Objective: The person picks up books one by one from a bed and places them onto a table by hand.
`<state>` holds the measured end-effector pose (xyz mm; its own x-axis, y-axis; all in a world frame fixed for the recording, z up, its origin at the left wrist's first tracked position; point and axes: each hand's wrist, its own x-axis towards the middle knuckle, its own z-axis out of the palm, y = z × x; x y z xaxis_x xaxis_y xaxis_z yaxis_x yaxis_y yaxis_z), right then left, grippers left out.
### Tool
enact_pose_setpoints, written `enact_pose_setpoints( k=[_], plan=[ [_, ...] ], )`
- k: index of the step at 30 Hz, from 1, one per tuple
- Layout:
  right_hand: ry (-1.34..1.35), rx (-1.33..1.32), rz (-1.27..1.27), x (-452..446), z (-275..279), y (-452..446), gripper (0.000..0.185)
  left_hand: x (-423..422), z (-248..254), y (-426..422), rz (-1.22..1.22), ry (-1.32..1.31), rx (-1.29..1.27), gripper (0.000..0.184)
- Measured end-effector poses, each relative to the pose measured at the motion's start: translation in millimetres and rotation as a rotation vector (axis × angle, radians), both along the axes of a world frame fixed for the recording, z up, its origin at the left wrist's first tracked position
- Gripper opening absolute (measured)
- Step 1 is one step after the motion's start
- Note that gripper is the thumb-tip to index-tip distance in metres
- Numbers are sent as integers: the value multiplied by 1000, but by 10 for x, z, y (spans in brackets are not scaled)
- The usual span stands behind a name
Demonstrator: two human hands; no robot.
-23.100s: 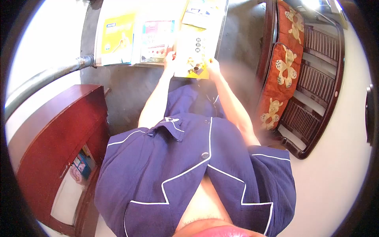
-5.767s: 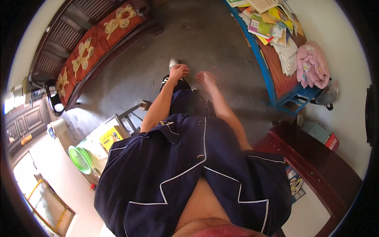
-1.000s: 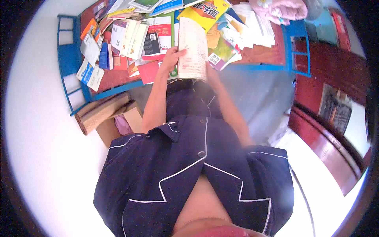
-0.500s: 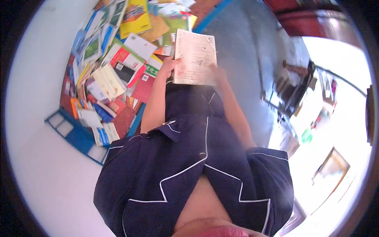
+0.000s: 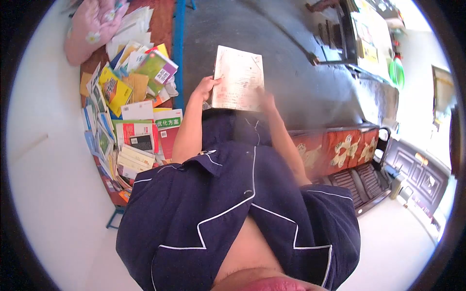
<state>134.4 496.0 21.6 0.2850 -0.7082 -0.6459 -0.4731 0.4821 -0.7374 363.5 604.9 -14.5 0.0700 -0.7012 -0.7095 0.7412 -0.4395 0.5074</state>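
Note:
A booklet (image 5: 238,77) with a pale page full of print and red marks is held in front of my body. My left hand (image 5: 208,87) grips its left edge, the thumb lying on the page. At the lower right edge of the booklet, my right hand (image 5: 265,98) is closed on it, its fingers partly blurred. To the left, a reddish table (image 5: 162,14) with a blue edge bears many books and papers, among them a yellow book (image 5: 115,90), a purple and green book (image 5: 158,72) and white sheets (image 5: 133,29).
A pink rolled quilt (image 5: 92,31) lies at the table's far left end. On the right stands a dark wooden bench (image 5: 357,186) with an orange bear-patterned cushion (image 5: 335,150). Farther off are a table with a yellow item (image 5: 369,51) and a green basin (image 5: 397,72).
The view has turned to the right, so the book-covered table now lies along the left and the bench has come into view. Both hands still hold the booklet, which sits slightly lower in view.

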Motion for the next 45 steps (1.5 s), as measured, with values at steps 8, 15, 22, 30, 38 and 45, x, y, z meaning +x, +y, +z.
enact_pose_setpoints(
  k=[8, 15, 22, 30, 38, 45],
  plan=[
    [-105, 16, -279, -890, 42, -617, 42, -761, 160, -1145, -184, -161, 19, 29],
    [41, -202, -366, -1507, -222, -911, 42, -1396, -131, -1855, -536, -630, 18, 26],
    [153, -200, -448, -1827, -426, -1303, 45, -1707, -312, -2576, -601, -579, 52, 25],
    [92, -149, -648, -1939, -319, -2444, 39, -1901, -161, -4080, -690, -561, -39, 21],
    [-56, -23, -961, -1792, -181, -3549, 37, -1919, -175, -5531, -758, -588, -167, 19],
    [-51, -108, -1041, -1882, -102, -4145, 35, -2128, -68, -6245, -821, -590, -129, 19]
  ],
)
